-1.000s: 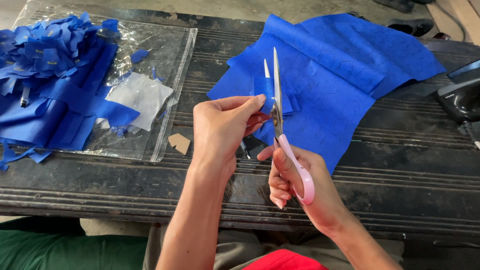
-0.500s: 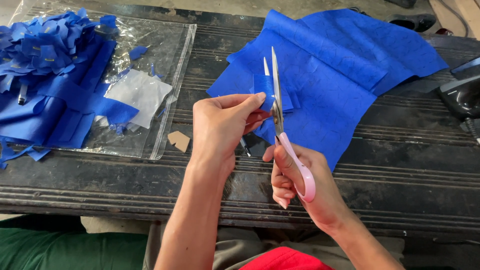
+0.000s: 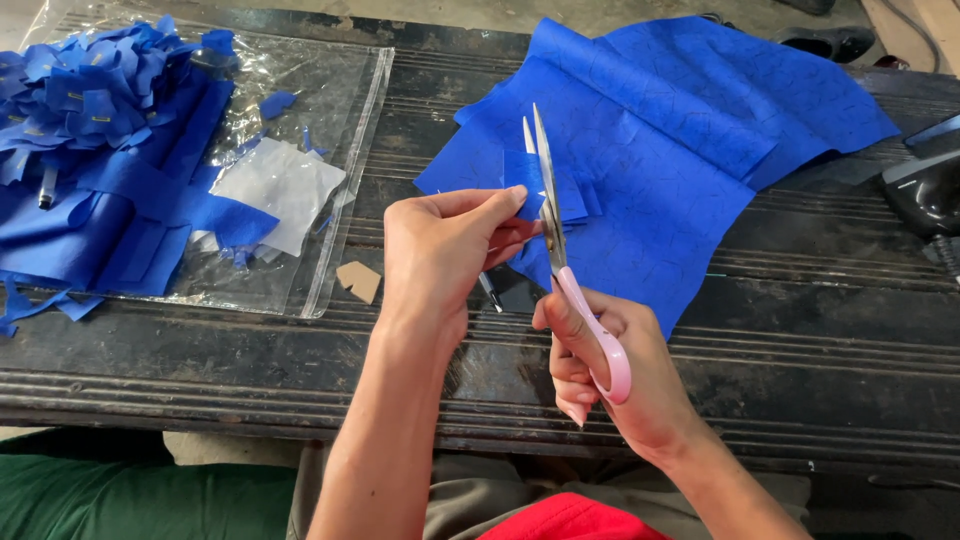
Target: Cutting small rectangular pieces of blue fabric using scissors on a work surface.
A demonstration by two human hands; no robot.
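Observation:
My left hand [image 3: 440, 255] pinches a small piece of blue fabric [image 3: 528, 180] between thumb and fingers, above the dark wooden table [image 3: 800, 330]. My right hand [image 3: 610, 370] grips pink-handled scissors [image 3: 560, 250]; the blades point away from me, slightly apart, with the blue piece between them. Behind them a large sheet of blue fabric [image 3: 690, 130] lies spread on the table.
A clear plastic bag [image 3: 330, 200] lies at the left, carrying a heap of cut blue pieces [image 3: 90, 110] and a white patch [image 3: 275, 185]. A small tan cardboard shape [image 3: 358, 280] lies beside it. A dark machine part [image 3: 925, 185] sits at the right edge.
Both hands keep their hold; the scissors and blue piece stay almost in place, shifting only slightly to the right in the view.

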